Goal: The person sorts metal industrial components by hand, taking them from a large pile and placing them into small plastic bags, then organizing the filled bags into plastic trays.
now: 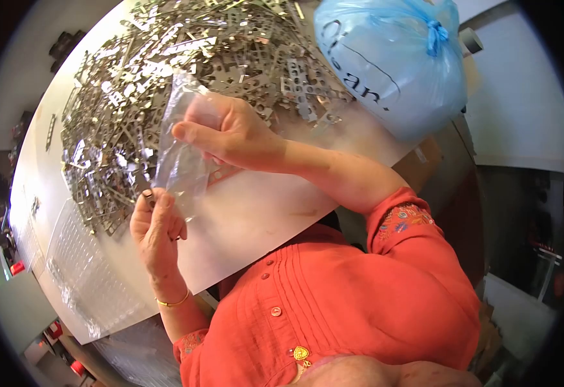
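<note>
Right now the clear plastic bag [180, 151] hangs in front of me above the bench [262, 213], pinched in my right hand [233, 135]. That grip is clenched on the upper part of the film, thumb on one side and fingers bunched on the other. The bag's lower end droops toward my left hand [156, 226]. There my grip is closed on a small metal piece [148, 197], held between thumb and forefinger right at the edge of the film. Whether the piece has passed inside the bag I cannot tell; the plastic is too clear and crumpled.

As I judge it, doing this well depends on the bag's mouth. The film looks thin and limp, so my right hand should spread the two layers apart rather than squeeze them together. My left hand should lead the piece in narrow end first, so no corner snags or tears the plastic.

Beyond my hands a big heap of flat punched metal parts [166, 77] covers the far half of the bench. A tied blue sack [392, 71] with dark lettering sits beside it. Near my left elbow lies a sheet of clear bubbled plastic [82, 264].
</note>
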A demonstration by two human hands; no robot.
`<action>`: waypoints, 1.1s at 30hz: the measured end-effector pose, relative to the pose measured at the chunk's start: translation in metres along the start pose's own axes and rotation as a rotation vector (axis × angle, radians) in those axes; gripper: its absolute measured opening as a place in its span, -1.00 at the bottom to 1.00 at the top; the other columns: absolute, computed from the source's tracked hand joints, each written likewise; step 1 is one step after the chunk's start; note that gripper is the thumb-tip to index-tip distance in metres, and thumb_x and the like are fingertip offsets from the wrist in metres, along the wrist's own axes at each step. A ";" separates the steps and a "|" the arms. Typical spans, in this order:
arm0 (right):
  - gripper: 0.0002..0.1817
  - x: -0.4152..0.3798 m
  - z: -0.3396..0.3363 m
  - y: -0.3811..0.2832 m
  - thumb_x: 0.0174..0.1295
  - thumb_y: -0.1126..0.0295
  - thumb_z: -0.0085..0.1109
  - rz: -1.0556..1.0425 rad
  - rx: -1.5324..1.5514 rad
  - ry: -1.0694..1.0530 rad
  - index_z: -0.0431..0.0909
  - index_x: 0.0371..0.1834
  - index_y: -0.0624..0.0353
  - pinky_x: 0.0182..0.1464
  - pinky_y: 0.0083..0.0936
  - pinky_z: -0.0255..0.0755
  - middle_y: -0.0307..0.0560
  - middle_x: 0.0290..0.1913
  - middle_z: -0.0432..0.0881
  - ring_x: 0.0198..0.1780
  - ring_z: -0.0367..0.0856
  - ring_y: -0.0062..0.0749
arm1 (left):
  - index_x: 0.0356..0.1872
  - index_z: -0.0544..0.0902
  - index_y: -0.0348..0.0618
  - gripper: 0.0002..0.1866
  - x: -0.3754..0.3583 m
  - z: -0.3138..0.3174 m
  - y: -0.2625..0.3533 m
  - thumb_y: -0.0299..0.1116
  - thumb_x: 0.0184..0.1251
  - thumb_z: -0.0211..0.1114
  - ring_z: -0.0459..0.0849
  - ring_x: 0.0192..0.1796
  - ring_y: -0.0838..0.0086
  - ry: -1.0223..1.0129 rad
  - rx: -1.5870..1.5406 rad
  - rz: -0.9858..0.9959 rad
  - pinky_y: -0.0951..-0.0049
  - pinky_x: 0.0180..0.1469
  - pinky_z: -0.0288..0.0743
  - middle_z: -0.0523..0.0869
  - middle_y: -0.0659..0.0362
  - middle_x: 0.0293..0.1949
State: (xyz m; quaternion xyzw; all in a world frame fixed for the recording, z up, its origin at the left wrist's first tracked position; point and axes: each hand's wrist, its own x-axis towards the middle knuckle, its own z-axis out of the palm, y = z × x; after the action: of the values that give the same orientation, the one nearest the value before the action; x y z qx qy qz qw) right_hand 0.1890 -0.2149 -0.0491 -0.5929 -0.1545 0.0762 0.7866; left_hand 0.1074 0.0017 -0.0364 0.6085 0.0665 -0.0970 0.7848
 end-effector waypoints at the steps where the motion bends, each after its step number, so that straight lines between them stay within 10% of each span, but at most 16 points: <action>1: -0.77 0.000 0.000 0.001 0.43 0.24 0.29 -0.006 0.014 -0.023 0.51 -0.27 0.12 -0.56 -0.70 0.32 -0.38 -0.53 0.51 -0.54 0.45 -0.80 | -0.16 0.56 -0.20 -0.90 0.000 0.003 0.001 -0.39 0.57 0.18 0.24 -0.64 0.73 0.000 0.002 0.006 0.65 -0.60 0.22 0.39 0.39 -0.60; 33: -0.83 -0.003 -0.002 -0.001 0.50 0.29 0.13 0.221 0.073 -0.021 0.59 -0.13 0.15 -0.53 -0.76 0.34 -0.31 -0.34 0.61 -0.51 0.49 -0.75 | -0.05 0.57 -0.21 -0.87 -0.013 0.009 0.002 -0.37 0.58 0.15 0.22 -0.65 0.70 0.033 -0.229 -0.019 0.60 -0.63 0.23 0.29 0.41 -0.61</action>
State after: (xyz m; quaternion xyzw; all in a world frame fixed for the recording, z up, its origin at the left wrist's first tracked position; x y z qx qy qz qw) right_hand 0.1872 -0.2181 -0.0491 -0.5763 -0.0935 0.1740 0.7930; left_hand 0.0956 -0.0059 -0.0291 0.5156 0.0959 -0.0860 0.8471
